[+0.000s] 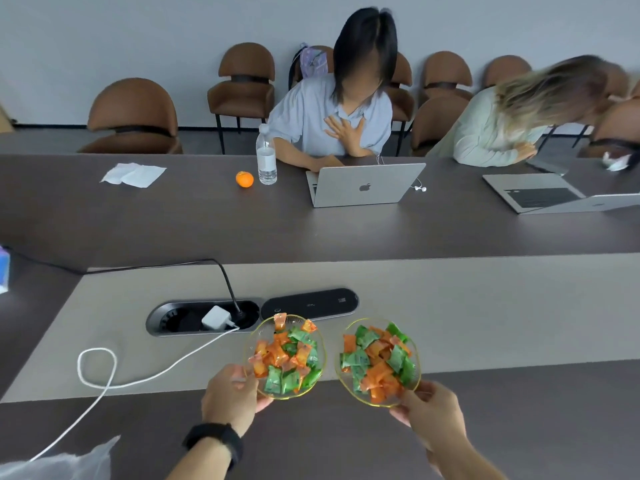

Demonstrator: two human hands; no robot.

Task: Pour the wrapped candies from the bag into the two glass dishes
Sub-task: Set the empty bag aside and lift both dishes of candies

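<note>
Two clear glass dishes with yellow rims hold orange and green wrapped candies. My left hand (pixel 232 393) grips the near left rim of the left dish (pixel 259 328). My right hand (pixel 433 408) grips the near right rim of the right dish (pixel 343 379). Both dishes sit side by side at the near edge of the grey table inset. The crumpled clear plastic bag (pixel 65 462) lies at the bottom left corner, apart from both hands.
A white cable (pixel 104 379) loops left of the dishes from a charger in the table's socket well (pixel 166 315). A black pad (pixel 310 303) lies behind the dishes. Farther back are two laptops, a water bottle (pixel 266 155), an orange, a tissue and two seated people.
</note>
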